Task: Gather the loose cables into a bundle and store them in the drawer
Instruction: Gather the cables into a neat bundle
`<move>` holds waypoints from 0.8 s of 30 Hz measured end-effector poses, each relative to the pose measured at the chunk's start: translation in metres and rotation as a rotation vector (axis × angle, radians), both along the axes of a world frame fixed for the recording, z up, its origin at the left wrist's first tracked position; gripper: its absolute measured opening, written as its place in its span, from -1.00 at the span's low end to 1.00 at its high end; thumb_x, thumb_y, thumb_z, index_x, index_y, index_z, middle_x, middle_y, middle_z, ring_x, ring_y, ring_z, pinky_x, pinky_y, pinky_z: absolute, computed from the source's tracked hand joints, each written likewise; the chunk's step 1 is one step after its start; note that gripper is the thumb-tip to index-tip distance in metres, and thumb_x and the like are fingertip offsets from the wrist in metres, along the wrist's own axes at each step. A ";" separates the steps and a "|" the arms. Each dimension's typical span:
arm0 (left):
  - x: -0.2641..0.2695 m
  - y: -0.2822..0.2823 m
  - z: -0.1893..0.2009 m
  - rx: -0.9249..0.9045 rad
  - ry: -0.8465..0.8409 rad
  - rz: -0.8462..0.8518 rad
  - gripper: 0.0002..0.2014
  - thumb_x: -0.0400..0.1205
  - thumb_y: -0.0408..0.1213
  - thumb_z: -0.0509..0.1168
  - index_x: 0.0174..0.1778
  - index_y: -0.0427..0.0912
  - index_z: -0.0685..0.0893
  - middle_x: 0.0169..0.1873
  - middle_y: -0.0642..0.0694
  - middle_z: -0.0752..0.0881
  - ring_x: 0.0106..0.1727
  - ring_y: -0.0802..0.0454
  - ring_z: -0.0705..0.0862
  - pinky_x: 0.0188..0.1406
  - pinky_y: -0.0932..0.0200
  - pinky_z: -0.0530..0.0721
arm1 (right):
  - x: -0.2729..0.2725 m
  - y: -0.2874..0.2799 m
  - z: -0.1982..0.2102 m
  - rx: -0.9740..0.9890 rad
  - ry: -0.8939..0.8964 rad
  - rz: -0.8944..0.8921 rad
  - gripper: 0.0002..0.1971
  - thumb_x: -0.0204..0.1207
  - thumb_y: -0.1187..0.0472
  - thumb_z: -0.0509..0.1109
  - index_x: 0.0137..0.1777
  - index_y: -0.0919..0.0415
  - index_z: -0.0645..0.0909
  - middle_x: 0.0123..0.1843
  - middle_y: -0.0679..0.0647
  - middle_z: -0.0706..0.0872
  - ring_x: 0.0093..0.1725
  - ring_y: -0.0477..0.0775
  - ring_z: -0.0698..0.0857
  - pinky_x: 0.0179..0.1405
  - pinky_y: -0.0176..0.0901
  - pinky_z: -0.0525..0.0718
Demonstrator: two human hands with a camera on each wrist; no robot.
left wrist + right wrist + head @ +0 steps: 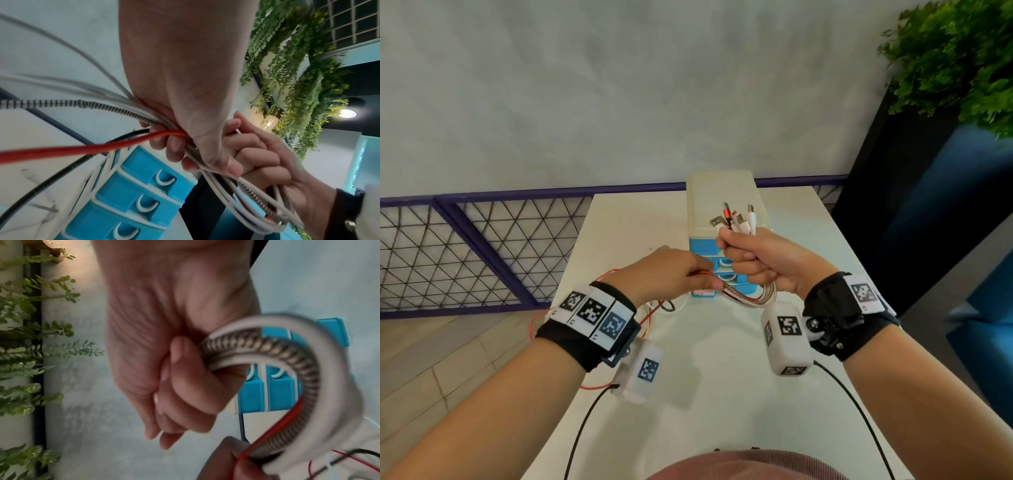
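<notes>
My right hand (739,255) grips a bunch of cables in a fist above the white table (722,394). Their plug ends (736,219) stick up out of the fist. Below it the cable bundle (755,299) curves in a loop of white, red and spiral-wrapped strands to my left hand (705,279), which pinches the strands. In the left wrist view my left hand (195,138) holds the red cable (82,148) and grey ones. The right wrist view shows my right hand (180,378) and the cable loop (308,363). The drawer unit (719,198) stands behind the hands, its blue drawers (133,194) shut.
Loose cable tails (654,310), red, black and white, trail over the table under my left wrist. A purple mesh railing (482,246) runs behind the table on the left. A dark planter with green foliage (955,61) stands to the right.
</notes>
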State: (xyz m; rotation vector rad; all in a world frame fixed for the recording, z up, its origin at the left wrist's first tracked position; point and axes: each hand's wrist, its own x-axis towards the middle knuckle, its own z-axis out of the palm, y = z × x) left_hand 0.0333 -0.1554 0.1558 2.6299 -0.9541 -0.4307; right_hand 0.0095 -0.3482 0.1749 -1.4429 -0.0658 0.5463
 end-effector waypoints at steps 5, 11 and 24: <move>0.001 0.003 0.013 0.015 -0.082 -0.001 -0.65 0.54 0.22 0.26 -0.23 -0.01 0.66 -0.40 -0.02 0.66 -0.35 0.07 0.56 -0.30 0.18 0.42 | 0.000 0.008 -0.013 0.110 0.000 -0.178 -0.73 0.69 0.03 0.27 -0.16 0.16 0.64 -0.28 0.05 0.71 -0.17 0.01 0.75 -0.15 -0.10 0.75; 0.001 0.000 0.023 0.111 -0.149 -0.044 -0.69 0.55 0.23 0.24 -0.43 0.23 0.41 -0.48 0.12 0.55 -0.40 0.24 0.48 0.01 0.13 0.35 | -0.008 0.015 -0.013 0.134 0.191 -0.053 -0.70 0.72 -0.05 0.17 0.14 0.13 0.62 -0.05 0.22 0.78 -0.11 0.20 0.74 -0.17 0.01 0.76; 0.008 -0.001 0.019 -0.170 0.230 0.196 -0.77 0.38 0.02 0.55 -0.35 -0.01 0.68 -0.50 0.04 0.66 -0.59 0.29 0.48 -0.57 0.42 0.39 | -0.014 0.032 -0.026 0.054 0.097 0.075 -0.67 0.76 0.06 0.12 0.32 0.27 0.53 0.04 0.34 0.78 -0.33 -0.05 0.74 -0.36 -0.20 0.72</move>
